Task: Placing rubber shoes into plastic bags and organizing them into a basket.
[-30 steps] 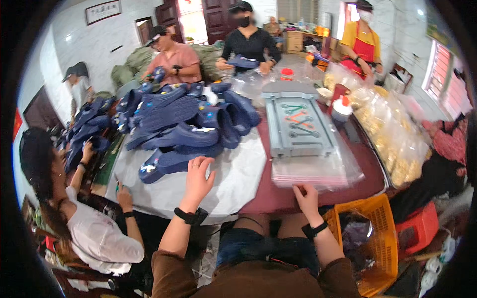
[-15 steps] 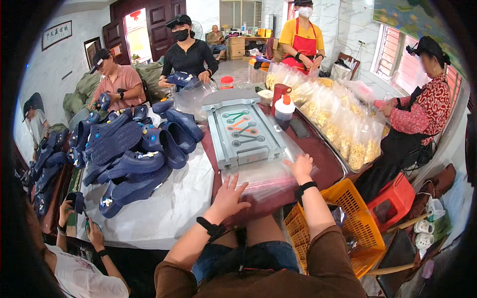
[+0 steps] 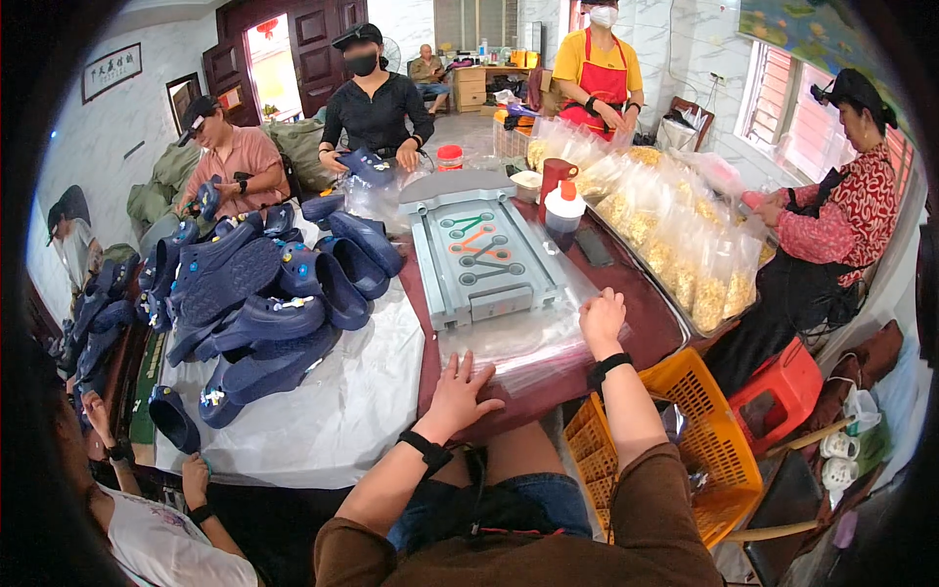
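Before me a grey plastic panel (image 3: 486, 256) with green, orange and dark grey link shapes lies on a stack of clear plastic bags (image 3: 518, 344), on a dark red tabletop. My left hand (image 3: 456, 395) rests with fingers spread at the near left edge of the bags. At their right edge, my right hand (image 3: 603, 321) has its fingers curled in and pinched on the clear plastic bag. Just how much of the plastic is between those fingertips is hidden. Both wrists carry black bands.
Navy clogs (image 3: 264, 303) are piled on white sheeting (image 3: 372, 411) at left. Filled clear bags (image 3: 675, 245) stand in a tray at right. A sauce bottle (image 3: 564, 210) and phone (image 3: 594, 247) lie beyond the panel. A yellow crate (image 3: 685, 430) is beside my right arm. Several co-workers surround the tables.
My right hand's fingers have gone from spread to curled at the bag's edge. My left hand has shifted slightly nearer. At lower left, a co-worker's clog now rests on the table.
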Demonstrator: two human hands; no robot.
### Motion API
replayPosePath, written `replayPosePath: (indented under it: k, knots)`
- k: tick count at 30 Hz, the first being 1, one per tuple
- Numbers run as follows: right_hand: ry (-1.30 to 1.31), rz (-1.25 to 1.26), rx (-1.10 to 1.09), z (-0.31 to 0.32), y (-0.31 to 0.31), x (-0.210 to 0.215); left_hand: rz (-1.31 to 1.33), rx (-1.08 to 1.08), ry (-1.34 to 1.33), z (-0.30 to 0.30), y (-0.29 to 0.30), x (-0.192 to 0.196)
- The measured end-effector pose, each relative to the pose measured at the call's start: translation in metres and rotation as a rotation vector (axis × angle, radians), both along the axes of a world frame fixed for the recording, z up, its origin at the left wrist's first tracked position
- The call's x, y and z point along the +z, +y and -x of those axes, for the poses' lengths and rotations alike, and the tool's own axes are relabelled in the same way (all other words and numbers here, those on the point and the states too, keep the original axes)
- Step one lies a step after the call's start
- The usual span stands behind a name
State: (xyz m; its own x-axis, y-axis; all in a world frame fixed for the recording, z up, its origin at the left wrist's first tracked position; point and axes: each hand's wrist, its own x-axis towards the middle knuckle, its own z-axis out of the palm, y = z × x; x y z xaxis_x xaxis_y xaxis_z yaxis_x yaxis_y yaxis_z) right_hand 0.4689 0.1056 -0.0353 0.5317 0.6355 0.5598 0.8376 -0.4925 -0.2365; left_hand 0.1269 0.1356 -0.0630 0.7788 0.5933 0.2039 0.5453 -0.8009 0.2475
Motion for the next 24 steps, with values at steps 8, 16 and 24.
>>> replayPosePath:
  k: [8,16,24]
  knots:
    - [0.128,0.004,-0.111,-0.024,-0.014,-0.008,-0.094,-0.014,0.017,-0.008,0.000,-0.003]
    - [0.249,0.137,0.609,0.048,-0.017,-0.009,-0.071,-0.029,0.033,-0.008,-0.004,0.003]
    - [0.371,-0.046,0.559,0.046,0.000,-0.012,-0.125,-0.049,-0.060,-0.006,-0.008,-0.001]
